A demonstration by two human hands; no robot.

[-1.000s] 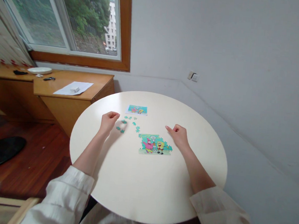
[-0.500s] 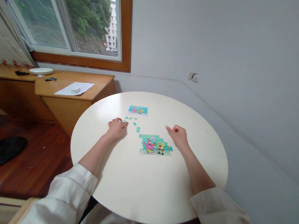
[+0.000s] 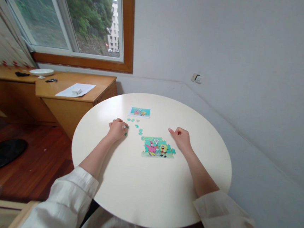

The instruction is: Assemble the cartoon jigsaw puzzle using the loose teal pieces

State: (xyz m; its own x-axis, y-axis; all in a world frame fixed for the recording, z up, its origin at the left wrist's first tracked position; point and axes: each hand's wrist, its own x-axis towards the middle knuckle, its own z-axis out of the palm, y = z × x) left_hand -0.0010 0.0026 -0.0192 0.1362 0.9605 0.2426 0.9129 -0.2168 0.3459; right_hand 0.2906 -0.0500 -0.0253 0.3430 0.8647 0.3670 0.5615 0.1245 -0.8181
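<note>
My left hand (image 3: pixel 117 129) rests on the left part of the table, fingers curled down and pressed together on a small teal puzzle piece (image 3: pixel 127 127). Another teal bit (image 3: pixel 125 134) shows beside its palm, partly hidden. My right hand (image 3: pixel 181 137) is closed in a loose fist with the thumb sticking out to the left; nothing shows in it. Between the hands and nearer to me lies the partly joined jigsaw puzzle (image 3: pixel 157 148) with cartoon figures, its upper right edge stepped. Several loose pieces (image 3: pixel 140 131) trail from it toward the back left.
A small picture card (image 3: pixel 139 112) with the same cartoon scene lies at the back of the round white table (image 3: pixel 145 191). Left of the table stands a wooden desk (image 3: pixel 103 88) with a paper sheet (image 3: pixel 68 90) and a white plate (image 3: pixel 41 72). A wall rises behind.
My left hand has shifted slightly left and its fingers have drawn in, with a teal piece now at the fingertips. The right hand and the joined puzzle have stayed put.
</note>
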